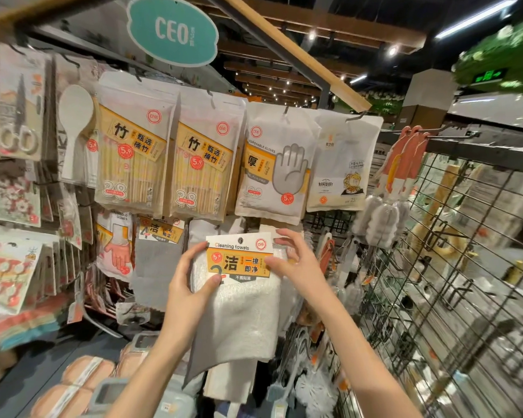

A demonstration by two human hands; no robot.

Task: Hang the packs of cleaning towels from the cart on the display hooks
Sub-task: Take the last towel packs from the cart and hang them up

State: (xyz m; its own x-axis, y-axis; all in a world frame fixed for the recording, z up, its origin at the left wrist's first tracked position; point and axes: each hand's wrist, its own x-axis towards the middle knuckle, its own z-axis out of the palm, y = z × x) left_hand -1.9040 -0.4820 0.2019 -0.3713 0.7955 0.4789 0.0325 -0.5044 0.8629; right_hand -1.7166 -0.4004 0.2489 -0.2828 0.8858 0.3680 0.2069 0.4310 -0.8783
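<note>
At the card header of the cleaning towel pack (239, 257), both hands are pinching. Left hand (191, 282) is curling round the pack's left edge, thumb pressing on the lower front of the label, fingers wrapping behind. Right hand (296, 260) is gripping the header's right edge, thumb on the front, index finger reaching up over the top corner. Probably held two-handed like this to keep the card flat and square, so the hang hole (240, 240) at top centre can be steered onto a hook. White towel cloth is drooping below the card, free, weight hanging between the forearms.

Pack is sitting in front of the lower display row, just under the disposable gloves pack (277, 164) and right of a grey towel pack (159, 254) already hanging. Target hook itself is hidden behind the header; cannot tell if the hole is threaded yet. Judging: mid-hang, aligning step. Wire grid panel (435, 267) is standing to the right with brushes hanging.
</note>
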